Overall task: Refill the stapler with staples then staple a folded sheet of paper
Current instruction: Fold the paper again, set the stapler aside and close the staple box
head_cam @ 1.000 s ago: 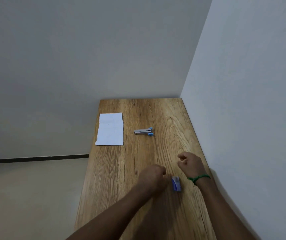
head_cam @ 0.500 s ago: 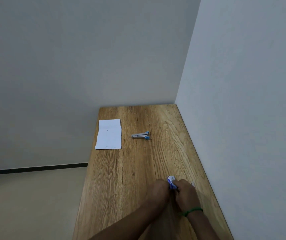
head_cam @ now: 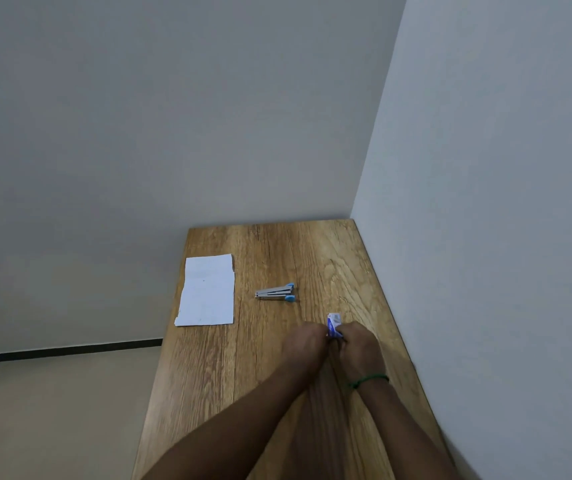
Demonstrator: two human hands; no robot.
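A small blue and white staple box is held between my two hands above the wooden table. My left hand and my right hand are pressed together, fingers closed around the box's near end. A green band circles my right wrist. A grey stapler with blue ends lies on the table beyond my hands. Left of it lies a white sheet of paper, flat near the table's left edge.
The table stands in a corner, with a white wall along its right edge and another behind its far end. Beige floor drops away on the left.
The staple box lay on the table a second ago with my hands apart. Both hands closed on it and now hold it together, raised off the table.
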